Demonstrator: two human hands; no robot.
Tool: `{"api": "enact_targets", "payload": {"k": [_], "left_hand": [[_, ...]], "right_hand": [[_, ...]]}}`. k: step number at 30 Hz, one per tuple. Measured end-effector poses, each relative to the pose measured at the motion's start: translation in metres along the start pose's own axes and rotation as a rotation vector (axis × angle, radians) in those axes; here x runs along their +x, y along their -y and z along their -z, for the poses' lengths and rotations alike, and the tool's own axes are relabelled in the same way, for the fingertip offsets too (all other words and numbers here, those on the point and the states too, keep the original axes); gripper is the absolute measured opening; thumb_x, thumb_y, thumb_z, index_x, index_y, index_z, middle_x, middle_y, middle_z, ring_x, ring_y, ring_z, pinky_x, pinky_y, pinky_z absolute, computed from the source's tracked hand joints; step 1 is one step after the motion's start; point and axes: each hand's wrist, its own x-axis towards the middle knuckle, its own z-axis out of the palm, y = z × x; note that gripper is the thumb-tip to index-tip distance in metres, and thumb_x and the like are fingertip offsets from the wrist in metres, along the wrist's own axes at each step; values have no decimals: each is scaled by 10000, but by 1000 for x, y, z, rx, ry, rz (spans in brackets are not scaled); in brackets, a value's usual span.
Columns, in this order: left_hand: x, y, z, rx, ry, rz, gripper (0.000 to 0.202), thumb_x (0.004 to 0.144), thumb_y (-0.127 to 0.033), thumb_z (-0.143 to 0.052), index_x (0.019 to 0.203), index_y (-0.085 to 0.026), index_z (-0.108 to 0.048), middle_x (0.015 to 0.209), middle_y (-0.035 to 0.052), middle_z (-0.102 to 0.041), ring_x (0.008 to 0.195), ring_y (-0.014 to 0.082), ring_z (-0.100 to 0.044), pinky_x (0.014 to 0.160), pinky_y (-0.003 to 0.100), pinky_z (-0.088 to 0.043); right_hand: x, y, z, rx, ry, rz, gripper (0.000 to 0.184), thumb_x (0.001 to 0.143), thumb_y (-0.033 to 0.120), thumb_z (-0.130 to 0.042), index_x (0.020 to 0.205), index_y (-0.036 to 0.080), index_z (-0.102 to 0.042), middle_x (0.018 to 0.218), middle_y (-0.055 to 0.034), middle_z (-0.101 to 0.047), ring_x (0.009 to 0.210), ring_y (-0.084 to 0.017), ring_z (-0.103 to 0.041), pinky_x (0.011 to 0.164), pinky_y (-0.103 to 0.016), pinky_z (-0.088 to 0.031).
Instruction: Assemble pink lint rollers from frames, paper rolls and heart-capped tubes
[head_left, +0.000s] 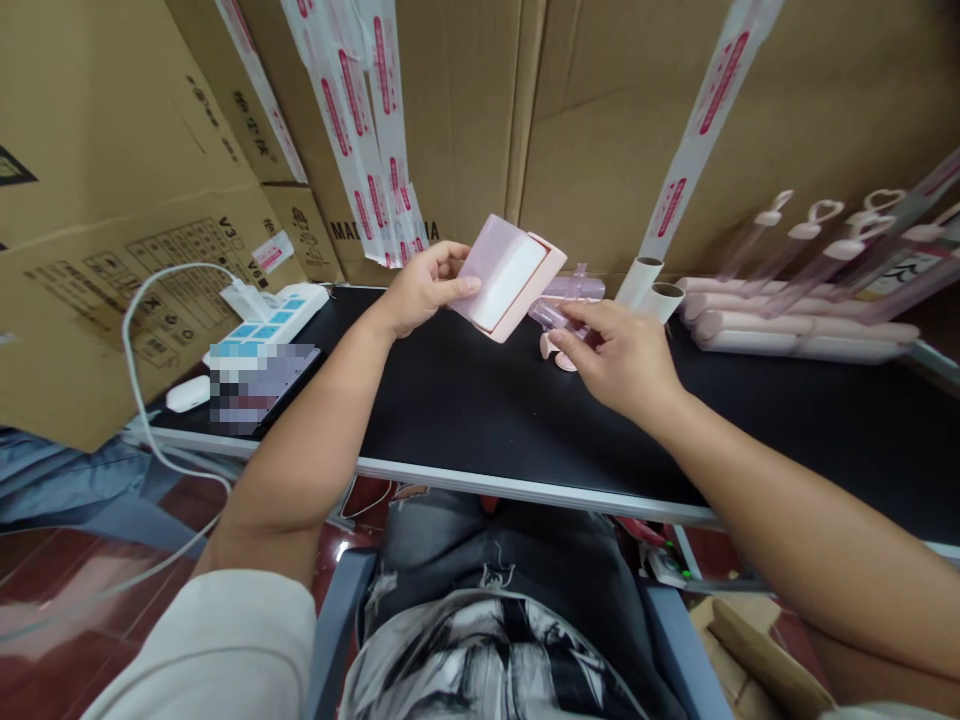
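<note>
Gripping one lilac-and-pink case (510,280) above the black surface (465,420).
Clamped on the case with left hand (424,290), on one purple piece (547,314) with right hand (626,350); blocked behind by cardboard (600,150), flanked by two hollow tubes (636,286), at least two pink rolls (750,333), one power strip (270,328).

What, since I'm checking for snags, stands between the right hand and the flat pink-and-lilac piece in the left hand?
Only the clear purple piece that the right hand holds, its end toward the flat pink-and-lilac piece in the left hand. Nothing else visible blocks that gap; small pink parts show just below it.
</note>
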Motion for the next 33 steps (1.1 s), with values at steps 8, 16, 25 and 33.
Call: {"api": "enact_targets", "payload": {"k": [8,16,25,33], "left_hand": [[-1,3,-11,34,104,-34,785,635,-659,-999,1177,-185,-687,1216,105,-774,1086,221,-734,935,319,-582],[-7,-11,-36,553,21,-228,795,876,-749,-759,1425,-180,-679,1452,178,-668,1382,383,-588,1202,548,-444],[-41,-73,-76,1177,-157,-372,733,965,-486,-770,1604,-238,-509,1535,213,-553,1442,509,-477,1201,633,-322],[-39,-67,-104,1255,238,-514,306,1044,-146,-489,1120,-189,-781,1163,153,-744,1314,402,-594,1105,573,-415]], "right_hand": [[-3,-1,-5,-16,47,-2,339,1011,354,-668,1269,191,-814,1115,-136,-832,908,-311,-756,862,-461,-588],[2,-8,-10,-30,80,-40,299,983,338,-661,1198,192,-810,1014,-122,-814,859,-310,-734,821,-446,-564],[-4,0,-5,-127,36,19,357,997,355,-646,1283,172,-759,1125,-164,-822,977,-356,-764,843,-471,-573],[-6,11,-6,-126,155,73,152,962,302,-664,965,185,-763,862,-124,-796,747,-312,-744,680,-407,-528]]}}
